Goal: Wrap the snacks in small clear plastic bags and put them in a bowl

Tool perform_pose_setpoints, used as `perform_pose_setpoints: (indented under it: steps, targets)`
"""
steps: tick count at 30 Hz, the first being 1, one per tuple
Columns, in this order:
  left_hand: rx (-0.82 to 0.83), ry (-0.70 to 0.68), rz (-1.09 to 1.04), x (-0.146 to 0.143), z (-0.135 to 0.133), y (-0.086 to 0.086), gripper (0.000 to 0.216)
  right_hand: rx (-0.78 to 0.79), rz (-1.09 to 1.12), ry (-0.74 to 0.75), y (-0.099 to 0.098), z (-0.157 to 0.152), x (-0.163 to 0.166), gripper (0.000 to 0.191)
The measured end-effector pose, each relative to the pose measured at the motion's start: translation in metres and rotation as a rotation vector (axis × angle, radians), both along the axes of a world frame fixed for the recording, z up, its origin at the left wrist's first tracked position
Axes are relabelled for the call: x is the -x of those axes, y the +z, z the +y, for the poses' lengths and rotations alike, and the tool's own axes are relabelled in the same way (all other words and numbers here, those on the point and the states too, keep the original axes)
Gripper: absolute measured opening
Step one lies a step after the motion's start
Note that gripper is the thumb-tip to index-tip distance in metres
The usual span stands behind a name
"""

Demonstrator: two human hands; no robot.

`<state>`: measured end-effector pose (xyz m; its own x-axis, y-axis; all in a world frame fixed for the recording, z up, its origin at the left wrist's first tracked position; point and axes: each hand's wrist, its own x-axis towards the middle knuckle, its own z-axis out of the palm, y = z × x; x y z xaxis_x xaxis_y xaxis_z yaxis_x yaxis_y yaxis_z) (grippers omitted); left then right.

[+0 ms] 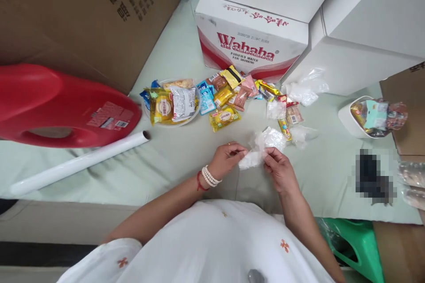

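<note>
My left hand [227, 158] and my right hand [279, 167] both pinch a crinkled clear plastic bag [262, 147] just above the pale green cloth [172, 159] in front of me. A beaded bracelet and a red thread sit on my left wrist. Beyond the bag lies a scatter of small snack packets [229, 97], some yellow, some pink and brown. A white bowl [172, 101] to the left holds more packets.
A Wahaha carton [249, 44] stands behind the snacks, with white boxes [365, 31] to its right and a big brown carton [83, 13] at left. A red plastic stool [49, 106] and a white roll [79, 163] lie at left. A white container [355, 119] of packets sits right.
</note>
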<state>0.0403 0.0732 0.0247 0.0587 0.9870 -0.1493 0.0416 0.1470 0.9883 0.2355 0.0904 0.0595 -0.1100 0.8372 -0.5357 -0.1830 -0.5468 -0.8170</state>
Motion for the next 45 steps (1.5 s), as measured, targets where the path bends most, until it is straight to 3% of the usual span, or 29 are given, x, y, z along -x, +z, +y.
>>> perform_pose_setpoints:
  steps: [5, 9, 13, 21, 25, 29, 31, 33, 35, 37, 40, 42, 45]
  targets:
    - [0.103, 0.132, -0.013, 0.016, -0.013, 0.003, 0.032, 0.059, 0.073, 0.011, -0.001, 0.009, -0.020, 0.039]
    - [0.142, 0.100, -0.042, 0.008, -0.010, 0.014, 0.033, 0.062, 0.123, 0.106, -0.002, 0.004, -0.008, 0.037]
    - [0.214, 0.141, -0.242, -0.003, 0.002, 0.017, 0.036, 0.114, 0.184, 0.173, -0.001, -0.003, 0.001, 0.037]
    - [0.420, 0.210, -0.697, 0.021, -0.002, 0.031, 0.030, 0.079, 0.047, -0.113, -0.010, 0.004, -0.046, 0.043]
    - [0.349, 0.172, -0.798, 0.029, -0.014, 0.040, 0.023, -0.191, -0.258, -0.218, -0.011, 0.002, -0.048, 0.036]
    - [0.249, 0.172, -0.800, 0.030, -0.023, 0.049, 0.017, -0.713, -0.761, -0.270, 0.001, -0.003, -0.030, 0.042]
    - [0.212, 0.150, -0.774, 0.030, -0.027, 0.055, 0.019, -0.932, -0.862, -0.142, 0.009, -0.001, -0.017, 0.056]
    - [0.182, 0.095, -0.743, 0.032, -0.029, 0.061, 0.022, -1.029, -0.824, 0.122, 0.016, 0.004, -0.004, 0.058]
    - [0.149, 0.084, -0.693, 0.039, -0.028, 0.066, 0.024, -1.013, -0.701, 0.363, 0.021, 0.009, 0.008, 0.037]
    - [0.112, 0.169, -0.629, 0.051, -0.023, 0.068, 0.025, -0.921, -0.546, 0.446, 0.023, 0.011, 0.016, 0.022]
    - [0.123, 0.416, -0.552, 0.072, -0.013, 0.064, 0.031, -0.644, -0.379, 0.375, 0.020, 0.009, 0.022, 0.026]
    - [0.225, 0.545, -0.516, 0.078, -0.013, 0.057, 0.039, -0.435, -0.319, 0.325, 0.015, 0.006, 0.026, 0.030]
    - [0.495, 0.549, -0.488, 0.065, -0.025, 0.045, 0.057, -0.301, -0.357, 0.240, 0.004, -0.001, 0.036, 0.035]
